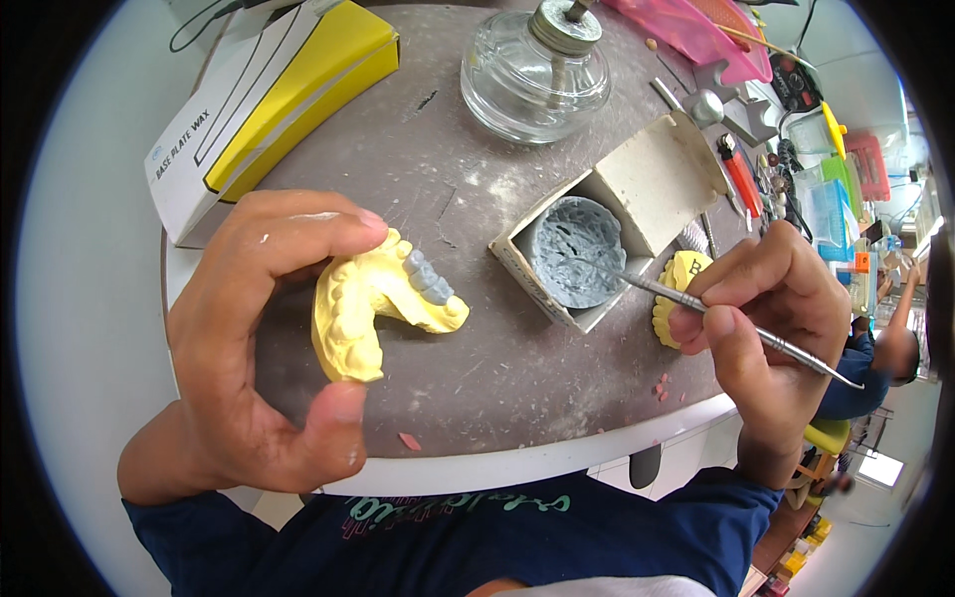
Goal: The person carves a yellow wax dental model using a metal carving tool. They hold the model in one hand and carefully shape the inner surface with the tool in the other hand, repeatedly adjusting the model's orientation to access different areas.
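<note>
Holding the cast: left hand (pixel 214 338), its fingers and thumb curved into a C, pinching the yellow cast (pixel 343 308) between a fingertip at the far edge and the thumb at the near edge.
Cast: just right of the left palm, spanning the gap between fingertip and thumb; its arch extends rightward beyond both. Whether it also rests on the table (pixel 477 398), I cannot tell.
Grey teeth (pixel 428 279): a short row on the cast's right limb, outside the left grip, apart from the fingers.
Holding the tool: right hand (pixel 781 318), thumb and fingers closed pen-like around the thin metal tool (pixel 662 292).
Tool: slanting through the right grip; 1 end runs left from the fingertips over the grey block, the other, hooked, juts out right of the thumb. How firmly the tip presses, I cannot tell.
Grey block (pixel 579 239): round, gouged on top, left of the right fingertips, between the 2 grips.
Box (pixel 662 184): around the grey block, lid folded back.
Second cast (pixel 679 279): just behind the right fingertips, partly hidden by them.
Burner (pixel 537 80): glass, beyond both grips, between them.
Carton (pixel 298 99): yellow and white, beyond the left grip.
Lighter (pixel 739 174): red, beyond the right grip.
</note>
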The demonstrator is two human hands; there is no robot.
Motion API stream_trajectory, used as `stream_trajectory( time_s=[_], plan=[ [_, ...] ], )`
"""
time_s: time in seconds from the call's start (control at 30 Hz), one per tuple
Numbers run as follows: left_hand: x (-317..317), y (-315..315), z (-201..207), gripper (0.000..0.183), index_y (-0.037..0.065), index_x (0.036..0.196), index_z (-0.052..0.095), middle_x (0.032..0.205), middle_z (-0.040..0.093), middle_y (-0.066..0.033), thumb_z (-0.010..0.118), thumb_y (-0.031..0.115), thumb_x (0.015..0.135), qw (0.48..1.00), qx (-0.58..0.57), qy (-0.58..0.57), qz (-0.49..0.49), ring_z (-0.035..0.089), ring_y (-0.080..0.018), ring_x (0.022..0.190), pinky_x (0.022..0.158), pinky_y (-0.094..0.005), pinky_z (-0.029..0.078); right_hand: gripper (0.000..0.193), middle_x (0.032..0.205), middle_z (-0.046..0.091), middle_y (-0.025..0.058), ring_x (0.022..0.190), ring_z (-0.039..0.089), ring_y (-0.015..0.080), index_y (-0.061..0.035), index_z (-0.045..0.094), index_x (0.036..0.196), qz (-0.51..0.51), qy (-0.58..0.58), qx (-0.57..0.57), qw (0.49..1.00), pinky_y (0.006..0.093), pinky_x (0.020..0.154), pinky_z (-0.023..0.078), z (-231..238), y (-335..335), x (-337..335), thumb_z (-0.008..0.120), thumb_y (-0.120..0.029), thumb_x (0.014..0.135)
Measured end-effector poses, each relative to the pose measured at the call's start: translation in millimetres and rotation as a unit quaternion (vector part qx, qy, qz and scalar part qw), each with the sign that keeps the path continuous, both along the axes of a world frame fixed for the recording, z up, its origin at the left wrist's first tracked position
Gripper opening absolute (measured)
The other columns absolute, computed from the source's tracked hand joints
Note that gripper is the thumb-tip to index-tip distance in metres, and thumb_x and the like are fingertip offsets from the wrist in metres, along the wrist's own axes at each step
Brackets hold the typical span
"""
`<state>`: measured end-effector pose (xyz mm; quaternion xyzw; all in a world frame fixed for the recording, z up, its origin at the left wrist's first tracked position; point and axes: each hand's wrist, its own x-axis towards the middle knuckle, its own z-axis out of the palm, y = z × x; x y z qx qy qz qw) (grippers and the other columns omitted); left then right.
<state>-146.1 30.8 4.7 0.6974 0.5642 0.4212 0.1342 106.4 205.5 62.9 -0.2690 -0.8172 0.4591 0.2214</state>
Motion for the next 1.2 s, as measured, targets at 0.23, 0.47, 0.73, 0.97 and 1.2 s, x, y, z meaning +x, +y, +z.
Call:
stream_trajectory(
  time_s=[0.23, 0.47, 0.73, 0.97, 1.2],
  plan=[
    [2, -3, 2, 0.057, -0.01, 0.12, 0.048, 0.113, 0.049, -0.0234, 0.055, 0.033, 0.082, 0.999, -0.021, -0.038, 0.007, 0.055, -0.0248, 0.102, 0.09, -0.0328, 0.046, 0.023, 0.073, 0.06, 0.0154, 0.059, 0.057, 0.013, 0.002, 0.05, 0.088, -0.008, 0.049, 0.045, 0.998, 0.0225, 0.055, 0.049, 1, -4, 3, 0.065, -0.015, 0.088],
    [7, -4, 6, 0.053, -0.009, 0.119, 0.05, 0.113, 0.05, -0.022, 0.054, 0.025, 0.079, 0.994, -0.042, -0.09, 0.04, 0.057, -0.0246, 0.101, 0.089, -0.0325, 0.048, 0.019, 0.083, 0.062, 0.0165, 0.068, 0.06, 0.0152, 0.0023, 0.051, 0.095, -0.009, 0.104, 0.097, 0.99, 0.0247, 0.062, 0.051, 6, -1, -1, 0.061, -0.014, 0.09],
    [10, -2, 10, 0.052, -0.009, 0.118, 0.053, 0.115, 0.055, -0.0216, 0.059, 0.029, 0.084, 0.986, -0.075, -0.136, 0.062, 0.059, -0.0232, 0.103, 0.09, -0.0325, 0.049, 0.016, 0.095, 0.067, 0.017, 0.083, 0.068, 0.0206, 0.0042, 0.056, 0.105, -0.02, 0.188, 0.121, 0.974, 0.0311, 0.075, 0.056, -5, 30, -27, 0.054, -0.007, 0.094],
    [10, -3, 13, 0.052, -0.01, 0.12, 0.053, 0.115, 0.059, -0.0223, 0.06, 0.027, 0.085, 0.984, -0.092, -0.139, 0.057, 0.062, -0.0244, 0.103, 0.092, -0.0325, 0.049, 0.015, 0.095, 0.068, 0.0159, 0.084, 0.068, 0.0196, 0.0035, 0.059, 0.105, -0.031, 0.193, 0.105, 0.975, 0.0326, 0.079, 0.056, -7, 41, -41, 0.054, -0.005, 0.094],
    [11, 4, 12, 0.053, -0.01, 0.121, 0.053, 0.115, 0.059, -0.0216, 0.06, 0.03, 0.087, 0.984, -0.083, -0.15, 0.05, 0.063, -0.0232, 0.1, 0.09, -0.0315, 0.05, 0.019, 0.092, 0.063, 0.017, 0.075, 0.064, 0.0193, -0.0009, 0.048, 0.11, 0.082, 0.204, 0.083, 0.972, 0.0298, 0.069, 0.053, -10, 14, -11, 0.054, -0.005, 0.092]
  ],
)
